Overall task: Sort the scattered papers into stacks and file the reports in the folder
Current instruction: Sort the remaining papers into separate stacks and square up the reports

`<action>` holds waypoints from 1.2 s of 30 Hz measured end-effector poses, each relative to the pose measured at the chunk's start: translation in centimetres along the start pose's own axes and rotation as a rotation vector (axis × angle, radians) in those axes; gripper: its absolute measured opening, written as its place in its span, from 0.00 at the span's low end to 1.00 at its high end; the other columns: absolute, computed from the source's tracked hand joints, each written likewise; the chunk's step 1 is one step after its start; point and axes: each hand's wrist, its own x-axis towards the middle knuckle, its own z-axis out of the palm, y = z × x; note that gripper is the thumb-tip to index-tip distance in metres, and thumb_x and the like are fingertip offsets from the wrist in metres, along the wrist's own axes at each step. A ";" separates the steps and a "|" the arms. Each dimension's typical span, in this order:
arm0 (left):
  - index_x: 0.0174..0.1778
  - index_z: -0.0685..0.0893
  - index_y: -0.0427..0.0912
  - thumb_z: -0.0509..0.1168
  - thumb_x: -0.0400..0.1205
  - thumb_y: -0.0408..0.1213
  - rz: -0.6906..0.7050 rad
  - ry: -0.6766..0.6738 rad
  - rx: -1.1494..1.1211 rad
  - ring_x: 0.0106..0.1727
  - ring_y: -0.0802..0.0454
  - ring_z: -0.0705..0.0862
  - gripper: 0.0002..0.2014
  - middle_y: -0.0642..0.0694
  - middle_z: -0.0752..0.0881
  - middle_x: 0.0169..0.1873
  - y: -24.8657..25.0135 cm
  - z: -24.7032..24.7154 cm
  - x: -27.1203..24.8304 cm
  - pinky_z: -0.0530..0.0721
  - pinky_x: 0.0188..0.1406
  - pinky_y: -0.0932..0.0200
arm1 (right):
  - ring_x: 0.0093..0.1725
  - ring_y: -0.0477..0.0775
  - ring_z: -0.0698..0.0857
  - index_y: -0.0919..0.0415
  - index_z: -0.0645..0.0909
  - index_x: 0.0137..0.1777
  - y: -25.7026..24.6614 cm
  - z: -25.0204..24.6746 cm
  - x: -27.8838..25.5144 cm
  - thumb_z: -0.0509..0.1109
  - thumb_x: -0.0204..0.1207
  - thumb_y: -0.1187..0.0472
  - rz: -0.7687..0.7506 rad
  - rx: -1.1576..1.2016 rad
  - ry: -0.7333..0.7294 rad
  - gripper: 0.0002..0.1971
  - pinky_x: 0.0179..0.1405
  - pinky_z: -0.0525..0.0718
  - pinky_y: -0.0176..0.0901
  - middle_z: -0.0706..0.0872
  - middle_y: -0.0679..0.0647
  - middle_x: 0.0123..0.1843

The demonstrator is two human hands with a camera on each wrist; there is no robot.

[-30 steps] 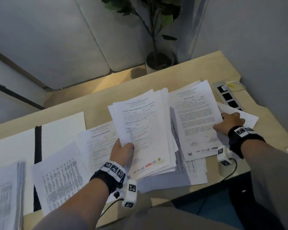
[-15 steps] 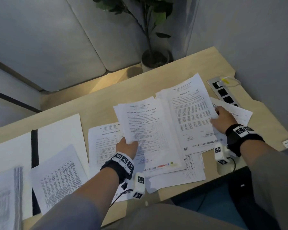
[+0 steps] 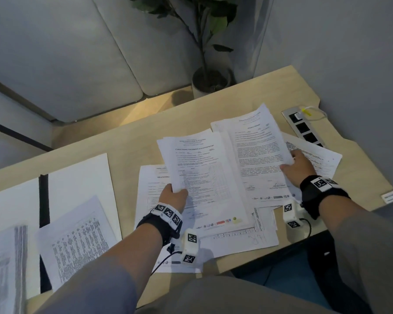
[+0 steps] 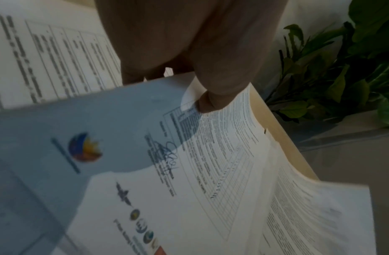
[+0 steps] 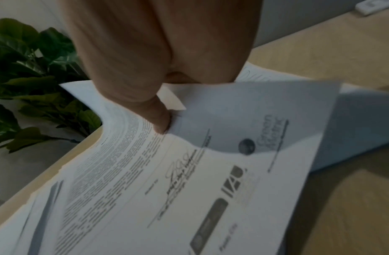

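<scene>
My left hand (image 3: 174, 196) pinches a sheaf of evaluation reports (image 3: 200, 173) at its lower left edge, thumb on top and fingers underneath, as the left wrist view shows. My right hand (image 3: 298, 168) pinches the project report stack (image 3: 259, 155) at its right edge in the same way, thumb pressed on the top page. Taking the evaluation reports as my landmark: the project report stack lies just to their right and overlaps them, a form sheet (image 3: 150, 184) lies partly under them on the left, and a drawing sheet (image 3: 254, 232) pokes out beneath them on the near side. Well to their left lie a table printout (image 3: 75, 241) and the folder (image 3: 77, 175), a pale cover with a dark spine, flat on the surface (image 3: 132, 141). Another loose page (image 3: 318, 155) sits beyond my right hand, near the socket strip (image 3: 304, 130).

These sheets are light, thin and floppy. They bow from wherever I hold them, and the pages slide easily over one another, so a loose pinch at one edge will let the sheaf fan out. I judge it best to hold near the middle of a long edge, squeeze the whole thickness firmly, and square each stack against the surface before carrying it to the folder.
</scene>
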 end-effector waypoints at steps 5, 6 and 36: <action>0.70 0.70 0.40 0.69 0.84 0.30 0.043 0.098 -0.064 0.51 0.42 0.84 0.21 0.45 0.82 0.50 -1.5 -6.3 1.0 0.79 0.51 0.50 | 0.66 0.67 0.83 0.62 0.78 0.76 1.0 -2.5 -0.1 0.71 0.84 0.66 0.022 0.020 0.035 0.21 0.69 0.81 0.61 0.86 0.63 0.68; 0.75 0.67 0.42 0.70 0.84 0.30 0.036 0.105 -0.083 0.52 0.44 0.84 0.26 0.46 0.82 0.54 -2.2 -8.0 1.3 0.79 0.56 0.48 | 0.67 0.69 0.84 0.62 0.82 0.72 1.7 -3.0 0.0 0.70 0.83 0.66 0.042 0.021 0.028 0.18 0.69 0.82 0.62 0.87 0.64 0.69; 0.58 0.87 0.41 0.77 0.77 0.35 -0.167 0.027 0.193 0.48 0.43 0.89 0.14 0.42 0.92 0.51 -10.0 -9.9 0.0 0.87 0.51 0.52 | 0.57 0.62 0.85 0.53 0.79 0.68 -3.0 1.6 -3.1 0.69 0.81 0.68 -0.090 -0.249 -0.327 0.18 0.52 0.79 0.51 0.87 0.57 0.59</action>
